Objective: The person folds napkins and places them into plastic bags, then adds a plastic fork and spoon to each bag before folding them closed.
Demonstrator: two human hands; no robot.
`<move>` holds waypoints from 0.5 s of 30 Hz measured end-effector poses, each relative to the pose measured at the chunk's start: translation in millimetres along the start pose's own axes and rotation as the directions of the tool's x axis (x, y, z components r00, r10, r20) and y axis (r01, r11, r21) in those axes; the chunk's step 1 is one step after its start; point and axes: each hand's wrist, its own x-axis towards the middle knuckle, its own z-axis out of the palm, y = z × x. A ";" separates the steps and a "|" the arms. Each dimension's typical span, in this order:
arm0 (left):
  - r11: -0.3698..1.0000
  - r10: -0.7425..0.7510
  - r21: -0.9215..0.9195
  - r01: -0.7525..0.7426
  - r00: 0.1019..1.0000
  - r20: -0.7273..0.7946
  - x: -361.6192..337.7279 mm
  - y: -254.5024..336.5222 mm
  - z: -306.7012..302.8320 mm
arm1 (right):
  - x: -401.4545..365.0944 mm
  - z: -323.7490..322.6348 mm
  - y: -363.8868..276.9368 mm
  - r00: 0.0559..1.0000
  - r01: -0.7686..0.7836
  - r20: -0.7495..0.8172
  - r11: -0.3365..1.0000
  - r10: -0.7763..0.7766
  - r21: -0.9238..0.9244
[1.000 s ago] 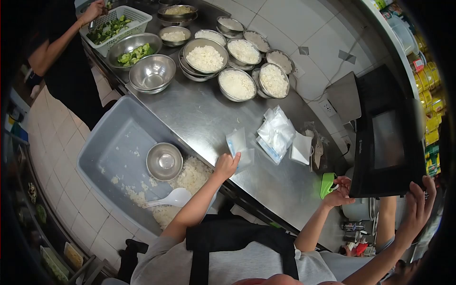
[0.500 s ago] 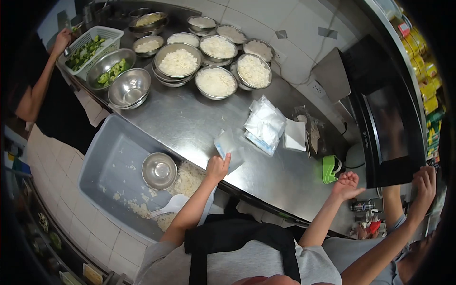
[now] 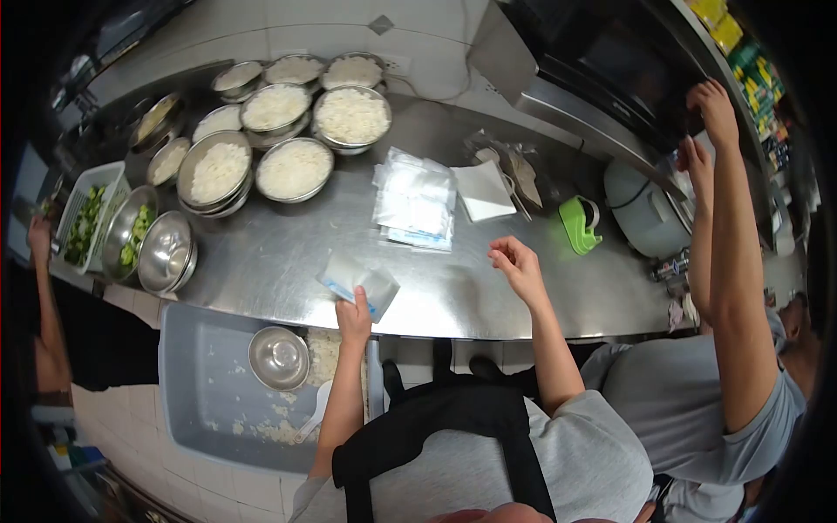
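Note:
My left hand (image 3: 353, 318) grips a small clear plastic bag (image 3: 370, 286) with a blue print, over the front edge of the steel counter (image 3: 288, 253). My right hand (image 3: 519, 266) is raised above the counter, its fingers curled and partly apart, with nothing seen in it. Between and behind my hands lies a stack of clear plastic bags (image 3: 415, 199). White paper sheets (image 3: 484, 190) lie beside the stack. A green tape dispenser (image 3: 579, 225) stands to the right of my right hand.
Several steel bowls of white rice (image 3: 295, 170) stand at the back left, near empty bowls (image 3: 166, 251) and a basket of green vegetables (image 3: 87, 222). A grey tub (image 3: 200, 383) holds a bowl, rice and a paddle. One person reaches toward a black appliance (image 3: 602, 78); another stands left.
The view has turned to the right. My right hand has moved from beside the tape dispenser to near the bag stack. The co-worker's arms have risen along the black appliance.

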 end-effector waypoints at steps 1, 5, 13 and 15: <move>1.000 0.002 -0.002 -0.002 1.000 0.019 -0.5 -1.6 1.0 | 2.2 -5.7 11.9 1.000 -0.012 -0.015 1.000 0.012 0.000; 1.000 -0.009 -0.003 0.009 0.999 0.051 -2.4 -8.1 0.8 | 11.3 -48.5 66.8 0.973 -0.162 -0.155 0.985 0.170 0.064; 0.996 -0.076 0.062 0.071 0.994 0.076 -3.0 0.9 0.9 | 33.4 -189.1 233.8 0.340 -0.663 -0.928 0.739 0.154 -0.120; 0.999 -0.047 0.022 0.047 0.998 0.030 -2.9 4.6 3.5 | 38.9 -204.0 243.5 0.404 -0.610 -0.904 0.778 0.143 -0.150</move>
